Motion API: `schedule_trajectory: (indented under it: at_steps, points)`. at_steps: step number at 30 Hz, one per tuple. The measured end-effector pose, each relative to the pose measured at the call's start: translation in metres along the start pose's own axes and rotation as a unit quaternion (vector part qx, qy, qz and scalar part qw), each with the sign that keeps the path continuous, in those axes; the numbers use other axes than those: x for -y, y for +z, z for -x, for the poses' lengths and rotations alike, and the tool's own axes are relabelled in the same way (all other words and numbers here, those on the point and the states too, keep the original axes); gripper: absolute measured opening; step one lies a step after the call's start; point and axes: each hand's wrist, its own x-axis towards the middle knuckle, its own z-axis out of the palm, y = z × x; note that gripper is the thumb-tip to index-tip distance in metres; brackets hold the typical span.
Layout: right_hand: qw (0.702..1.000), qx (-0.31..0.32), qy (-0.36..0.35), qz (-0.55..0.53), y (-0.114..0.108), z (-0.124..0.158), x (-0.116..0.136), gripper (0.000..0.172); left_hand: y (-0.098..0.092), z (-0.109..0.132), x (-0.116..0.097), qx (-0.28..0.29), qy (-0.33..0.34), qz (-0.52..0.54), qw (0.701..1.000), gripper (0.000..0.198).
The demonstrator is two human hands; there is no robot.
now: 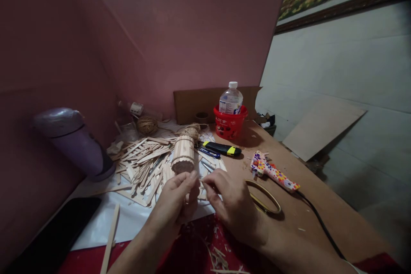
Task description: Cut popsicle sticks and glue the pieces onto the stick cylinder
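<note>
My left hand (181, 197) is closed in a pinch, thumb against forefinger, just in front of a small barrel (183, 152) built from craft sticks. Close to its right, my right hand (233, 203) also pinches with thumb and forefinger. A tiny pale bit shows between the two hands, too small to name. The barrel lies tilted, its scalloped end toward me, with a tangle of twine (190, 132) behind it. Flat wooden craft sticks (144, 158) are heaped to the left. Beneath my hands, wood slivers (220, 259) lie on red cloth.
At right are brass-coloured scissor handles (265, 197) and a flowered glue gun (274, 172) with a cord. A black-and-yellow utility knife (221, 148) lies ahead. Behind it stands a red bucket (229, 126) holding a bottle (231, 99). A purple flask (75, 145) and black phone (58, 235) are left.
</note>
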Motion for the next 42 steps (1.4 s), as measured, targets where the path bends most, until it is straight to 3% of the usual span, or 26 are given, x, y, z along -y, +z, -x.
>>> schedule_trajectory:
  at_steps: [5, 9, 12, 15, 17, 19, 22, 27, 32, 37, 42]
  points:
    - [0.99, 0.026, -0.087, 0.105, -0.001, 0.0, -0.001, 0.022, 0.001, 0.002, -0.001, 0.014, -0.007, -0.013, 1.0, 0.037]
    - [0.99, 0.035, -0.098, 0.094, -0.002, 0.001, -0.001, 0.023, -0.001, 0.003, 0.001, 0.01, 0.022, -0.033, 0.999, 0.033]
    - [0.999, 0.011, -0.036, 0.008, -0.004, 0.001, 0.001, 0.021, -0.001, 0.003, 0.001, -0.012, 0.055, -0.081, 0.995, 0.031]
    - [0.991, -0.003, 0.088, -0.103, -0.005, -0.002, 0.003, 0.019, -0.003, 0.003, 0.002, -0.021, 0.099, -0.147, 0.984, 0.029]
    - [0.962, 0.021, 0.182, -0.201, -0.005, -0.005, 0.002, 0.022, -0.004, 0.002, 0.003, -0.02, 0.13, -0.187, 0.974, 0.028]
    - [0.915, 0.05, 0.252, -0.311, -0.004, -0.008, 0.001, 0.026, -0.005, 0.002, 0.003, -0.023, 0.156, -0.223, 0.962, 0.028]
    - [0.856, 0.071, 0.296, -0.417, -0.003, -0.011, -0.001, 0.03, -0.004, 0.003, 0.002, -0.029, 0.186, -0.268, 0.945, 0.027]
    - [0.827, 0.084, 0.315, -0.458, -0.005, -0.013, 0.0, 0.032, -0.002, 0.006, 0.0, -0.029, 0.213, -0.295, 0.931, 0.027]
    - [0.81, 0.093, 0.316, -0.485, -0.005, -0.012, -0.002, 0.029, -0.001, 0.003, 0.001, -0.009, 0.16, -0.237, 0.958, 0.029]
    - [0.83, 0.063, 0.299, -0.467, -0.003, -0.011, -0.004, 0.027, -0.004, -0.006, 0.002, -0.027, 0.084, -0.065, 0.994, 0.017]
    - [0.848, 0.026, 0.298, -0.439, -0.003, -0.01, -0.002, 0.026, -0.008, -0.011, 0.002, -0.006, 0.093, 0.0, 0.996, 0.02]
